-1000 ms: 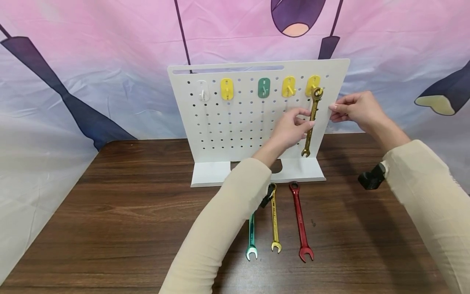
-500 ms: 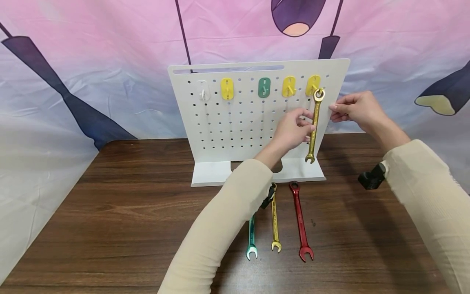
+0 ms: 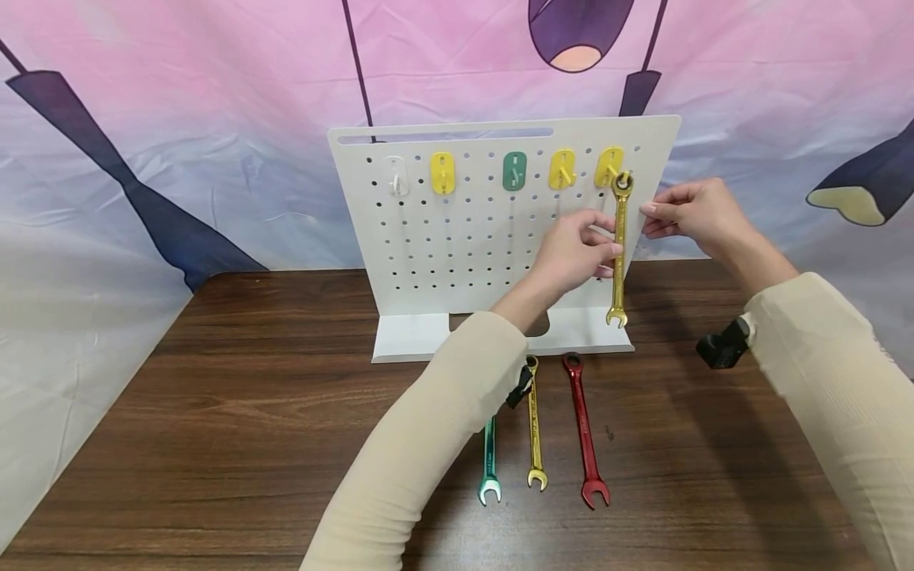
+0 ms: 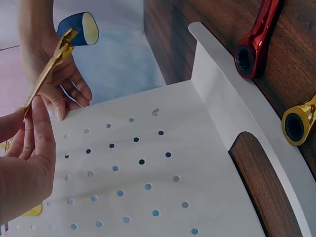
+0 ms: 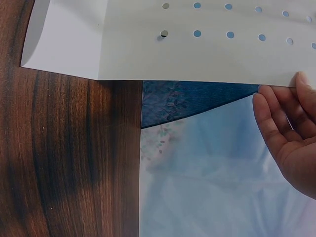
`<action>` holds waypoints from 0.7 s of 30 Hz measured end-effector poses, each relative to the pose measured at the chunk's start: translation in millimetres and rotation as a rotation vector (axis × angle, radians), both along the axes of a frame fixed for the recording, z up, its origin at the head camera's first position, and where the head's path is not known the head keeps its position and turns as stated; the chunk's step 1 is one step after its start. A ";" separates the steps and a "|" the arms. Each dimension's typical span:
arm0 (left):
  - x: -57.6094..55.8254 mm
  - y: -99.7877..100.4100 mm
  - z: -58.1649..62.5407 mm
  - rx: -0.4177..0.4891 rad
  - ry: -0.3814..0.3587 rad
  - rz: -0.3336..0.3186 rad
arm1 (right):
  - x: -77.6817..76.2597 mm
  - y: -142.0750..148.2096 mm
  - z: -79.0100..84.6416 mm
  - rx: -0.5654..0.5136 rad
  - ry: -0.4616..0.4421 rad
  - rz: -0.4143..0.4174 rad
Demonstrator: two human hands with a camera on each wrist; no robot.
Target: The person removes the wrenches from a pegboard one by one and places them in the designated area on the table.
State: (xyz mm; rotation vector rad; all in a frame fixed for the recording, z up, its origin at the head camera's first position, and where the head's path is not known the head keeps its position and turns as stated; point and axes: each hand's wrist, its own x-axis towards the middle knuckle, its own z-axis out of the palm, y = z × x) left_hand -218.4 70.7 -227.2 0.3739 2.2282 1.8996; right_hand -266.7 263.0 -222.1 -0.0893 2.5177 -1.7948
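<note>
My left hand pinches a gold combination wrench near mid-shank, thumb on one side and fingers on the other. The wrench hangs nearly upright, ring end at the tip of the rightmost yellow hook; whether the hook bears its weight I cannot tell. In the left wrist view the same wrench appears edge-on between thumb and fingers. With thumb in front and fingers behind, my right hand grips the right edge of the white pegboard. The right wrist view shows this hand on the board's edge.
Left of the wrench, the board carries another yellow hook, a green hook, a yellow hook and a white hook. A green wrench, a smaller gold wrench and a red wrench lie on the wooden table.
The held wrench has turned its flat face forward, and its open end has swung right and slightly down. My left hand has shifted slightly right; my right hand has stayed on the board's edge.
</note>
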 end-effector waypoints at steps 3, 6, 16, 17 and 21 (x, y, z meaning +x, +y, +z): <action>1.1 0.6 2.1 0.004 0.003 -0.007 | 0.0 0.0 -0.2 -0.005 0.000 0.000; 1.7 1.0 4.5 0.031 0.008 -0.020 | -0.1 0.0 -0.3 -0.010 0.000 0.003; 2.7 1.0 8.1 0.072 0.003 -0.036 | 0.1 -0.2 0.1 0.011 0.005 0.002; 3.0 1.1 8.6 0.075 -0.001 -0.037 | 0.1 -0.1 0.1 0.011 0.005 0.003; 4.3 1.3 12.2 0.093 -0.017 -0.048 | -0.2 0.1 0.0 0.001 0.000 0.008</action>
